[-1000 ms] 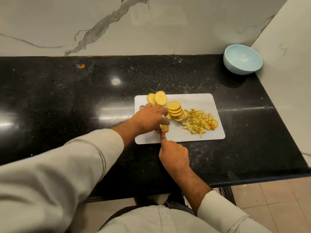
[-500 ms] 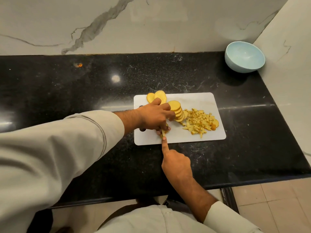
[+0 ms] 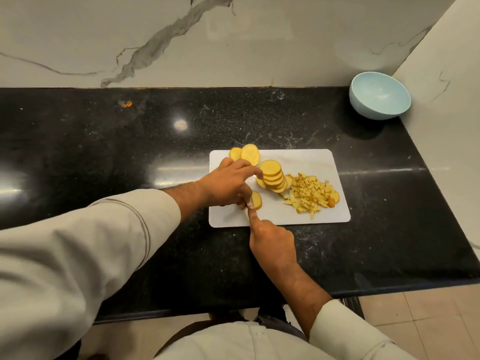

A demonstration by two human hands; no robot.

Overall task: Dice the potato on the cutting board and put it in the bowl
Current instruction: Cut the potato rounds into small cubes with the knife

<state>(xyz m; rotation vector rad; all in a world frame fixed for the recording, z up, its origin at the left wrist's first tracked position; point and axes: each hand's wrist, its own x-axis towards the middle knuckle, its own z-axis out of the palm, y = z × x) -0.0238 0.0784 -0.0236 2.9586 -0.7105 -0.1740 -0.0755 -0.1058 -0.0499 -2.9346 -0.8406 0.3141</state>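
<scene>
A white cutting board (image 3: pixel 311 162) lies on the black counter. My left hand (image 3: pixel 228 183) reaches over its left part and its fingertips pinch a potato slice (image 3: pixel 257 200) near the front edge. My right hand (image 3: pixel 272 240) grips a knife, mostly hidden, with the index finger stretched along the blade toward that slice. A leaning stack of round slices (image 3: pixel 271 172) sits mid-board, and two more slices (image 3: pixel 246 154) lie at the back left corner. A pile of diced potato (image 3: pixel 311 193) covers the right part. The light blue bowl (image 3: pixel 379 96) stands empty at the far right corner.
The black stone counter (image 3: pixel 130 152) runs wide to the left of the board. A marble wall (image 3: pixel 233 42) closes the back and a side wall (image 3: pixel 446 126) closes the right, just beside the bowl. The counter's front edge is near my body, with tiled floor (image 3: pixel 415 315) below.
My left hand has slid slightly back and left, so more of the pinched slice shows beside its fingertips. My right hand with the knife stays at the same spot.
</scene>
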